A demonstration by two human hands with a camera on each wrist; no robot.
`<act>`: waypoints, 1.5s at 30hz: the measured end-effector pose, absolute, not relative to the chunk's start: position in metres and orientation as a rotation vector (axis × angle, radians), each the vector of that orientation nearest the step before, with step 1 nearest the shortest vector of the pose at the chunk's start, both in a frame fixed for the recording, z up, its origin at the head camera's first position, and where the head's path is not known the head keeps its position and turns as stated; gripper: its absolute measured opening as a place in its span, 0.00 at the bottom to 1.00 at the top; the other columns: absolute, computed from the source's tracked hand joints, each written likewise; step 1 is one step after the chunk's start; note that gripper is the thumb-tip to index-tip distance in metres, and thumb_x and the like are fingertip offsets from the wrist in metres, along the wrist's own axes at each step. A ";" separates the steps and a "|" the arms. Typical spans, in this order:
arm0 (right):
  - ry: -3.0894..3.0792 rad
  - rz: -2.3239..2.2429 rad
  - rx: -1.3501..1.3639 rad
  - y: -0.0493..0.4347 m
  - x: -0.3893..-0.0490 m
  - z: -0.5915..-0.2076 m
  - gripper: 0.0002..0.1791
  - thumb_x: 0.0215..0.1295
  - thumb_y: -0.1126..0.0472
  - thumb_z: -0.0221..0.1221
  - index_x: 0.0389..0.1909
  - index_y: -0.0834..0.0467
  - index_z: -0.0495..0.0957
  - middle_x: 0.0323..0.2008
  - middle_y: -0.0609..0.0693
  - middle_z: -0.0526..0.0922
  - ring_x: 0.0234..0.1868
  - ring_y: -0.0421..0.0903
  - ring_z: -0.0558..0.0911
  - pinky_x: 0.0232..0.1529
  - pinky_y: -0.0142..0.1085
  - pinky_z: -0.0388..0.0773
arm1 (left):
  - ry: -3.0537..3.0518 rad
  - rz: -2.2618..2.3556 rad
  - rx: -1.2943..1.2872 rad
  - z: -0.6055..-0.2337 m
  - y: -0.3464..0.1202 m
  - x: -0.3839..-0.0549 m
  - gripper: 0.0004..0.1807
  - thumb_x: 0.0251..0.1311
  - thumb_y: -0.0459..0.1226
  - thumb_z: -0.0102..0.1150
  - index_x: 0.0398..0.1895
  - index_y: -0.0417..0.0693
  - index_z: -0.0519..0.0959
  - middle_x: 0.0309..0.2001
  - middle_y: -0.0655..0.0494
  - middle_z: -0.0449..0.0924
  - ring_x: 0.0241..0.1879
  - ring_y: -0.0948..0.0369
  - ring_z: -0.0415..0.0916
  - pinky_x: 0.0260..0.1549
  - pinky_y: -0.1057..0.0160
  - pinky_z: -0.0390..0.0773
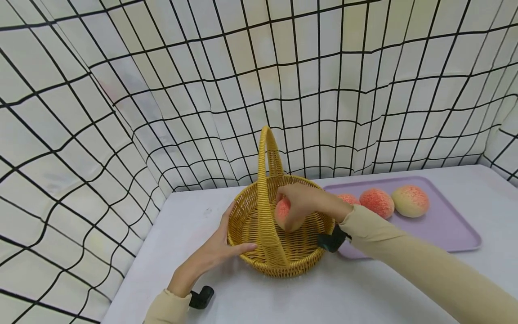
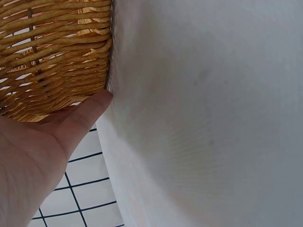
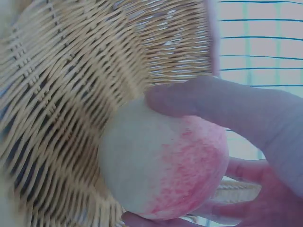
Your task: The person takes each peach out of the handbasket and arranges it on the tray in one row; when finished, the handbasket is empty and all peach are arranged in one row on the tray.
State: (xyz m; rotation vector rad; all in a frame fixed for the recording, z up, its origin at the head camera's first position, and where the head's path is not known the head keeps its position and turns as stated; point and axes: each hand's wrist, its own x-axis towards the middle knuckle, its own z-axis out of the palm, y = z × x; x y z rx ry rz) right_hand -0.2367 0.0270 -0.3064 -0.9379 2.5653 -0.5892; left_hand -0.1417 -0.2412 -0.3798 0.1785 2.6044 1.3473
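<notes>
My right hand (image 1: 305,200) is inside the yellow wicker basket (image 1: 301,267), holding a pink-and-cream peach (image 1: 283,211). In the right wrist view, the thumb and fingers grip the peach (image 3: 161,161) close to the woven basket wall (image 3: 177,42). On the basket's left side rests my left hand (image 1: 216,247), thumb stretched across the front-left rim. From the left wrist view, its extended fingers (image 2: 83,116) lie along the outside of the basket (image 2: 57,56), low near the tabletop. The basket stands upright, its tall arched handle (image 1: 265,202) between the two hands.
A lilac tray (image 1: 449,229) lies right of the basket, partly behind my right forearm. On it sit a half-hidden peach (image 1: 349,199), a red peach (image 1: 377,202) and a paler peach (image 1: 410,201). White sheeting with black grid lines (image 1: 295,81) rises behind the white table (image 1: 182,225).
</notes>
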 end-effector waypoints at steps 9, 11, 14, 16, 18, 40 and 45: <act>2.707 -0.871 -0.896 0.117 -0.204 -0.266 0.35 0.48 0.52 0.79 0.58 0.50 0.78 0.52 0.53 0.82 0.47 0.50 0.81 0.43 0.43 0.82 | 2.582 1.378 0.183 -0.381 -0.239 -0.143 0.69 0.57 0.55 0.76 0.86 0.64 0.29 0.84 0.38 0.37 0.81 0.37 0.42 0.75 0.32 0.48; 2.747 -0.899 -0.869 0.144 -0.198 -0.257 0.35 0.49 0.52 0.80 0.59 0.48 0.77 0.55 0.53 0.81 0.50 0.51 0.81 0.45 0.43 0.83 | 2.579 1.381 0.186 -0.382 -0.239 -0.143 0.69 0.57 0.55 0.76 0.86 0.63 0.29 0.84 0.38 0.38 0.81 0.37 0.43 0.75 0.32 0.49; 2.801 -0.933 -0.812 0.188 -0.194 -0.248 0.37 0.50 0.52 0.81 0.61 0.50 0.76 0.57 0.53 0.80 0.53 0.53 0.81 0.46 0.40 0.83 | 2.589 1.372 0.177 -0.381 -0.239 -0.143 0.70 0.57 0.56 0.76 0.86 0.62 0.29 0.84 0.38 0.37 0.81 0.37 0.42 0.75 0.33 0.48; 2.837 -0.941 -0.763 0.219 -0.195 -0.245 0.40 0.51 0.53 0.82 0.64 0.52 0.75 0.58 0.54 0.80 0.54 0.54 0.81 0.47 0.35 0.82 | 2.596 1.365 0.172 -0.381 -0.239 -0.143 0.70 0.57 0.56 0.76 0.86 0.62 0.29 0.84 0.39 0.36 0.82 0.38 0.40 0.75 0.33 0.47; 2.895 -0.920 -0.673 0.247 -0.197 -0.246 0.42 0.51 0.53 0.82 0.66 0.52 0.74 0.60 0.55 0.78 0.52 0.48 0.81 0.45 0.30 0.81 | 2.603 1.360 0.166 -0.379 -0.239 -0.142 0.70 0.57 0.57 0.76 0.86 0.64 0.29 0.84 0.40 0.36 0.82 0.39 0.40 0.75 0.33 0.46; 2.882 -0.879 -0.399 0.394 -0.244 -0.367 0.38 0.51 0.57 0.81 0.61 0.59 0.73 0.62 0.75 0.74 0.45 0.38 0.81 0.37 0.36 0.81 | 2.582 1.392 0.190 -0.380 -0.240 -0.144 0.70 0.57 0.54 0.76 0.86 0.61 0.30 0.84 0.38 0.38 0.81 0.38 0.42 0.75 0.33 0.47; 2.861 -0.893 -0.411 0.395 -0.249 -0.379 0.39 0.52 0.57 0.80 0.62 0.63 0.71 0.61 0.77 0.74 0.51 0.64 0.83 0.41 0.43 0.81 | 2.582 1.395 0.187 -0.382 -0.240 -0.143 0.69 0.57 0.54 0.76 0.86 0.62 0.30 0.84 0.39 0.38 0.81 0.38 0.42 0.75 0.33 0.47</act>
